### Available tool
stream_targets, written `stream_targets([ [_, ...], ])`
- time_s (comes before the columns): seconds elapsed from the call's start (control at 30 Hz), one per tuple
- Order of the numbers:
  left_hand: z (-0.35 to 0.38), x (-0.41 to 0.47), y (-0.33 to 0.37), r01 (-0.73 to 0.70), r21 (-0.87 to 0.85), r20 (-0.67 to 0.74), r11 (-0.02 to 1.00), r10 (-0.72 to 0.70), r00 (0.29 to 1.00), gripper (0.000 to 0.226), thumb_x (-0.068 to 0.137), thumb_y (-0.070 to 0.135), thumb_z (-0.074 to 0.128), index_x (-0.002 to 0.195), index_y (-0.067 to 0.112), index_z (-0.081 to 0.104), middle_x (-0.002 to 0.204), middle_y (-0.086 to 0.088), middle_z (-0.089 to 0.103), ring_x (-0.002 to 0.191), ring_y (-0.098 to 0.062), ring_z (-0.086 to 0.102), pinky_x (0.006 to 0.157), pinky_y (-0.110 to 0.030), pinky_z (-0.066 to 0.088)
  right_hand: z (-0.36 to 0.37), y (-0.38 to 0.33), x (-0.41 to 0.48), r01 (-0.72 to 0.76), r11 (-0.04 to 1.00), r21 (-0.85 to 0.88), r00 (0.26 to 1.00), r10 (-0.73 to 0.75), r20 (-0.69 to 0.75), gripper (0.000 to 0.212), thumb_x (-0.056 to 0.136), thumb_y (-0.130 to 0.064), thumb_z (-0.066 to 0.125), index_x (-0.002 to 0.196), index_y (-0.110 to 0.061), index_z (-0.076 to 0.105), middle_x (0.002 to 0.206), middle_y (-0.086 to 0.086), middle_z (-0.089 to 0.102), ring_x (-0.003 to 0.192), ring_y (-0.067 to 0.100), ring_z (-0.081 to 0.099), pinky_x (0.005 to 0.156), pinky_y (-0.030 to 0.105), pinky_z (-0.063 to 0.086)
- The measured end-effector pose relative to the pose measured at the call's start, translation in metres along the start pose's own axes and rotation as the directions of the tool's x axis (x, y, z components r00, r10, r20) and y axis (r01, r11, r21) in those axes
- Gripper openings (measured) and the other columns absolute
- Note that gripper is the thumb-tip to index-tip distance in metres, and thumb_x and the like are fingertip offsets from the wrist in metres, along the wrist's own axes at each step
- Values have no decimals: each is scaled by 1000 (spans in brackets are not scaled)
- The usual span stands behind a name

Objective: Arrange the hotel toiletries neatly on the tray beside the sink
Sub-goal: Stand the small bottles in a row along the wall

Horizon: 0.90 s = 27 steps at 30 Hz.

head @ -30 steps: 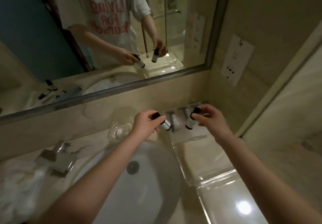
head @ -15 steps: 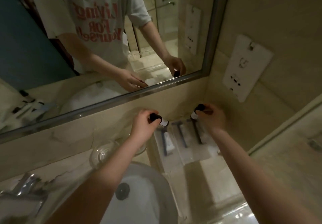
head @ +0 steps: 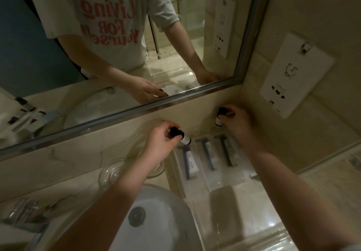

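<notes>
Two small dark-capped bottles are held over the far end of the tray (head: pixel 240 211), a clear one set on the worktop (head: pixel 64 196) just to the right of the sink (head: pixel 160 231). The left bottle (head: pixel 182 137) is gripped by the left hand (head: pixel 158 143). The fingers (head: pixel 166 131) are curled round its cap end, and the bottle is tilted, with its base pointed down and to the right, at the tray's far-left corner. Whether its base touches the tray cannot be told.

The right bottle (head: pixel 218 120) is held by the right hand (head: pixel 238 125) in the corner where the two walls meet. It is nearly upright with the cap on top, and it is pinched at the cap by curled fingers (head: pixel 228 114). The two bottles are kept apart, each near one far corner of the tray.

Three flat packets (head: pixel 209 153), each marked with a dark stripe, are laid side by side in the tray just below the bottles. The near part of the tray is seen bare and glossy.

A glass dish (head: pixel 111 172) is set on the worktop behind the sink and is partly hidden by the left forearm. A tap (head: pixel 23 211) is seen, blurred, at the left edge. Both hands and a printed T-shirt are reflected in the mirror (head: pixel 117 65) above, and a socket plate (head: pixel 297 75) is fixed to the right wall.
</notes>
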<state>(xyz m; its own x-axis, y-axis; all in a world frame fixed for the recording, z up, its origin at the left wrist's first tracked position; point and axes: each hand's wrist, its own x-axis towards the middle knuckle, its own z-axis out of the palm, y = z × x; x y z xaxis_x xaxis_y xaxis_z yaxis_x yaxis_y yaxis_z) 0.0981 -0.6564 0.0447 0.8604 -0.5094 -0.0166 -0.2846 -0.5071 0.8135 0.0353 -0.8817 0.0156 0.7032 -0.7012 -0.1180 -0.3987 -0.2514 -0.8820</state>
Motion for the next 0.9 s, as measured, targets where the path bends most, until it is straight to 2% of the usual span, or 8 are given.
stream_targets([
  [0.1, -1, -1, 2, -19, 28, 13, 999, 19, 1000, 25, 78, 8, 69, 101, 13, 65, 98, -5, 63, 71, -6, 53, 64, -14, 43, -2, -1, 2, 19, 999, -50, 999, -16, 50, 35, 84, -10, 66, 118, -10, 62, 106, 7, 64, 95, 21, 60, 77, 26, 43],
  [0.2, -1, -1, 2, -29, 43, 22, 999, 28, 999, 25, 78, 7, 68, 102, 15, 65, 100, -4, 63, 68, -1, 50, 58, -4, 39, -4, 2, 5, 54, 987, -148, 998, -50, 29, 34, 83, -13, 66, 117, -13, 63, 112, 12, 66, 102, 29, 62, 87, 33, 49],
  [0.27, -1, -2, 3, -25, 45, 25, 999, 24, 999, 26, 78, 8, 67, 103, 16, 65, 101, -5, 63, 68, -1, 50, 58, -6, 40, -6, 3, 7, 53, 976, -213, 998, -55, -2, 33, 85, -16, 64, 118, -16, 62, 115, 12, 66, 104, 30, 61, 91, 39, 50],
  [0.33, 0, -4, 3, -27, 42, 24, 999, 26, 999, 26, 79, 8, 68, 103, 15, 65, 103, -6, 64, 69, -1, 49, 60, -7, 39, -8, 5, 8, 40, 972, -232, 999, -47, -24, 33, 86, -16, 63, 118, -17, 62, 115, 12, 66, 103, 30, 61, 89, 37, 49],
  [0.57, 1, -6, 3, -29, 49, 16, 998, 28, 999, 29, 79, 5, 66, 106, 15, 66, 106, -8, 64, 68, 0, 48, 59, -3, 40, -7, 9, 9, 35, 976, -216, 998, -47, -48, 36, 86, -15, 62, 122, -18, 60, 120, 11, 64, 108, 28, 59, 90, 33, 46],
  [0.73, 2, -6, 7, -27, 30, 13, 999, 26, 1000, 31, 79, 4, 65, 108, 15, 66, 107, -10, 63, 68, 0, 47, 58, 2, 37, -10, 14, 2, 2, 991, -134, 998, -10, -58, 50, 84, -16, 65, 132, -19, 51, 124, 5, 62, 111, 22, 58, 87, 27, 43],
  [0.8, 1, -5, 10, -25, 29, 13, 999, 24, 1000, 32, 80, 4, 65, 110, 15, 65, 107, -10, 63, 68, 0, 47, 59, -1, 38, -12, 15, -12, 28, 992, -122, 995, -40, -92, 50, 86, -17, 64, 133, -17, 48, 128, 6, 59, 116, 23, 55, 89, 28, 42],
  [0.9, 0, -3, 21, -39, 25, 20, 999, 38, 999, 33, 81, 5, 64, 112, 16, 64, 107, -7, 63, 71, -2, 49, 64, -9, 40, -13, 10, -42, 98, 993, -71, 989, -106, -106, 50, 87, -23, 63, 133, -21, 45, 131, 3, 55, 117, 21, 53, 95, 36, 46],
])
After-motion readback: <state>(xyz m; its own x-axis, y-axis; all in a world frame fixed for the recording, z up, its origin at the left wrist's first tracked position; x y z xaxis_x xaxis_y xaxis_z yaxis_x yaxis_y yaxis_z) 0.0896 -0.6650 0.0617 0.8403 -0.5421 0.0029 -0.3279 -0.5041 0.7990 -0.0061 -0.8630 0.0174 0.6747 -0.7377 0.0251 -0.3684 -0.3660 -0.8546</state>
